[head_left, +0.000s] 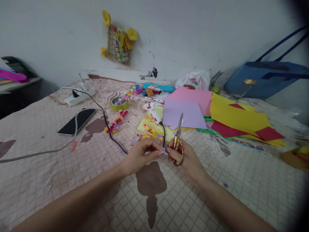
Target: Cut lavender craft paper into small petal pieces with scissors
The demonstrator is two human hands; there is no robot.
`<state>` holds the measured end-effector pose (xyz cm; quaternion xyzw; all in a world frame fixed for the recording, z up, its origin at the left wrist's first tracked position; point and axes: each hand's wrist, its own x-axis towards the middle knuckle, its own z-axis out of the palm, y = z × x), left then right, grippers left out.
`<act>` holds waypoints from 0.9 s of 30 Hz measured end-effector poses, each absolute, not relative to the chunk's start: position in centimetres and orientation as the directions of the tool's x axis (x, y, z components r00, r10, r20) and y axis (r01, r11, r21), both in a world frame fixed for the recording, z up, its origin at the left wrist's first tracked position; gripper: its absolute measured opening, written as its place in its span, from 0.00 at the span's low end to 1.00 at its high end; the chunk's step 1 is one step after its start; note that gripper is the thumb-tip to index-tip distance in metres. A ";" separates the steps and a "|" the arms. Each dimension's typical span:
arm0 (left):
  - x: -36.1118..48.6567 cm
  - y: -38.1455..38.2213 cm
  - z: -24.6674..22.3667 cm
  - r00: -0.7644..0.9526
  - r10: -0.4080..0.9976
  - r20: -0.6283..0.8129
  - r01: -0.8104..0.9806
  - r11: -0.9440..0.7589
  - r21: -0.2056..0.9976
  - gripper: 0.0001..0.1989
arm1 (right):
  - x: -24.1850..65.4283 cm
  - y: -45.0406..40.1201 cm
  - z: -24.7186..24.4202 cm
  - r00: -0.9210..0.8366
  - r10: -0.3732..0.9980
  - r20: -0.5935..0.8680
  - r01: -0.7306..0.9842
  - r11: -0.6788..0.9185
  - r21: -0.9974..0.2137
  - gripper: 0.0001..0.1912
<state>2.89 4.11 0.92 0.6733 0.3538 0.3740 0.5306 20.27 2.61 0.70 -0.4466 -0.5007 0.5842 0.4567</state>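
Between the fingertips of my left hand (142, 154) is a small purple paper piece (164, 150), pinched from the left. My right hand (184, 156) meets it from the other side, its fingertips at the same piece. Gold-handled scissors (179, 132) rest in my right hand, blades pointing up and away, the loops around the fingers. Just beyond the hands, yellow and pink paper scraps (152, 127) lie on a pale yellow sheet. A white glue gun (156, 115) with a black cord lies beside them, next to a purple sheet (183, 112).
Pink paper (190, 96), yellow paper (236, 114) and white string (217, 143) lie to the right. On the left are a phone (77, 121), a power strip (78, 97), cables and a tape roll (119, 104). A blue bag (265, 79) stands at the back right.
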 end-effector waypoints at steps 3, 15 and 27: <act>3.1 4.1 0.6 0.454 0.890 0.048 -0.008 -0.050 0.999 0.09 | 20.2 2.5 0.7 -0.177 0.982 -0.061 -0.086 -0.077 -0.993 0.10; 3.4 4.2 0.9 0.424 0.902 -0.079 -0.114 0.140 0.984 0.14 | 20.0 2.1 1.2 -0.223 0.970 -0.100 -0.050 -0.114 -0.992 0.12; 3.4 3.8 1.3 0.475 0.838 -0.270 0.061 0.274 0.960 0.11 | 19.9 2.2 1.1 -0.189 0.980 -0.057 0.045 -0.050 -0.998 0.10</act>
